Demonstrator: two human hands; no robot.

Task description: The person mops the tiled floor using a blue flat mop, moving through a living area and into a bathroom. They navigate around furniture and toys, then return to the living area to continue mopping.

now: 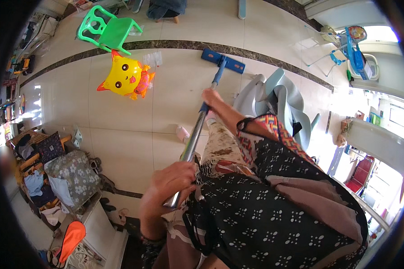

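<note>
A flat mop with a silver pole [194, 136] slants away from me across the tiled floor. Its blue rectangular head [223, 61] rests on the tiles near the dark marble strip. My left hand [173, 181] is closed round the upper end of the pole, close to my body. Farther down, my right hand [212, 97] wraps the pole just above its blue lower joint. Right of the mop head stands a grey-blue plastic children's item with curved panels [280, 101], close to my right forearm.
A yellow cat-faced balloon [125, 78] lies left of the mop, beside a green child's chair [110, 30]. A blue folding frame [352, 51] stands far right. A chair with a floral cover [74, 177] and shoes [107, 205] are at the left. My pink slipper [182, 133] shows below.
</note>
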